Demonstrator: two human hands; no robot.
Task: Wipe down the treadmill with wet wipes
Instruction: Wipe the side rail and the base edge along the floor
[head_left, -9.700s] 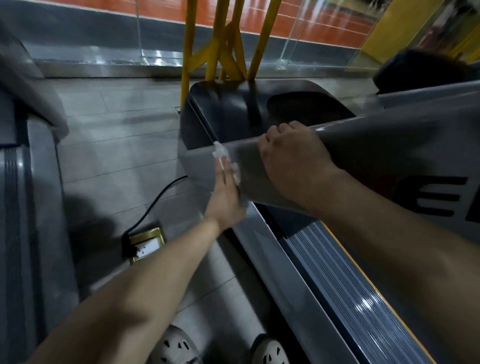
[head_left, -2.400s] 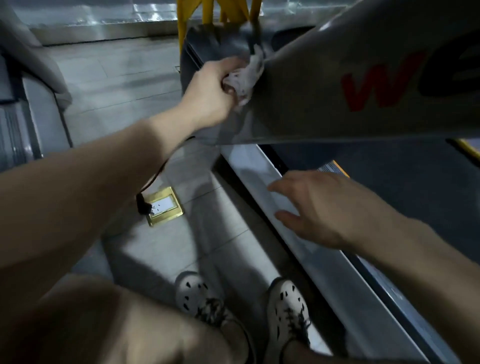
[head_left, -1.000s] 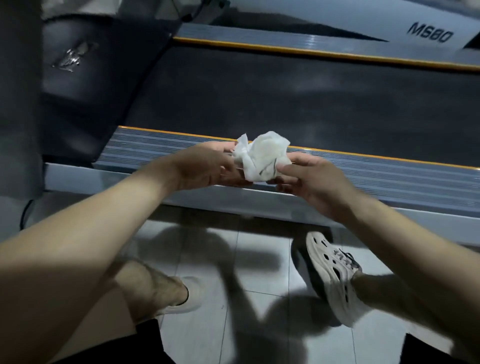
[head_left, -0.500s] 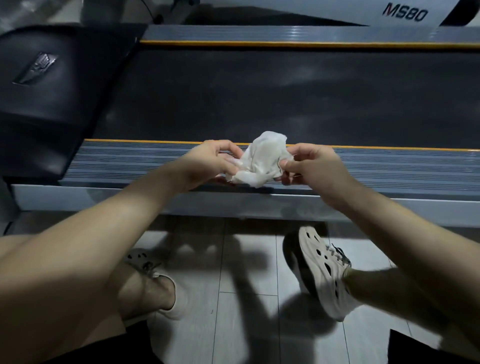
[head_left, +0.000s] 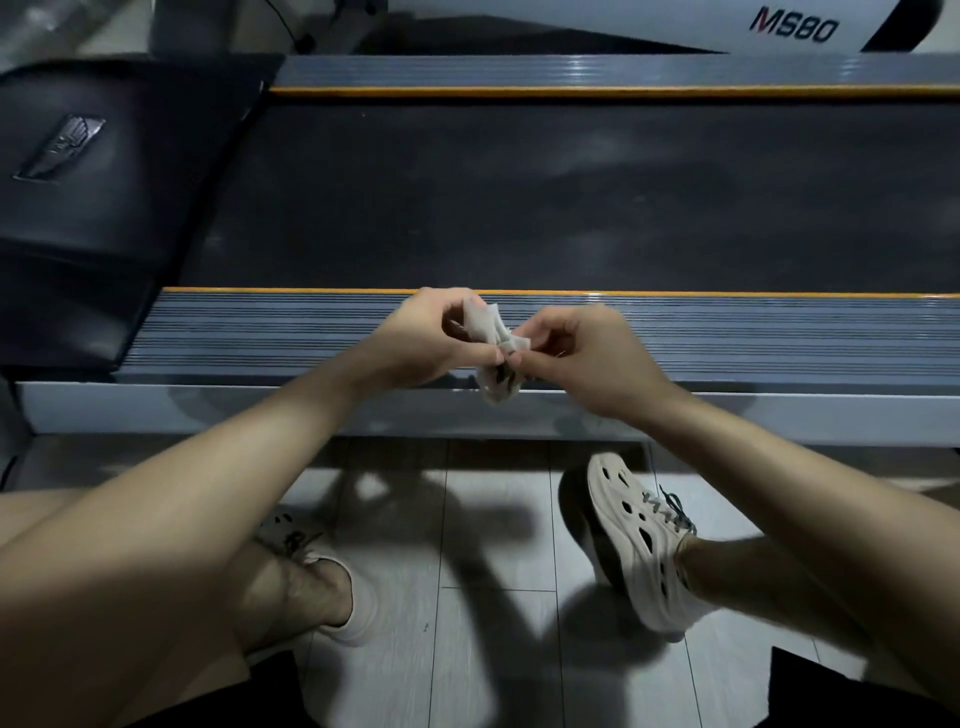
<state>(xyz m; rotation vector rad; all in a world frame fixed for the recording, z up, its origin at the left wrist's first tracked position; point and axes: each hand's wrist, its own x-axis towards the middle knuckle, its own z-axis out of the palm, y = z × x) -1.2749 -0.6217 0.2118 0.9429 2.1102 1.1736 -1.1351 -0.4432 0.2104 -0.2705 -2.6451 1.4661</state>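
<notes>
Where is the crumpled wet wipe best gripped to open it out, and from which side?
Probably at its two loose outer edges, one hand from each side. The wet wipe hangs bunched between the left hand and right hand above the side rail, so pinching opposite edges and pulling apart should unfold it.

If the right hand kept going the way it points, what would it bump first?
Most likely the left hand: the right hand points at it, and only the crumpled wet wipe they both pinch lies between.

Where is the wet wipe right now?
In the head view, the wet wipe sits mid-frame, pinched between the left hand and right hand, over the treadmill's near ribbed side rail.
</notes>
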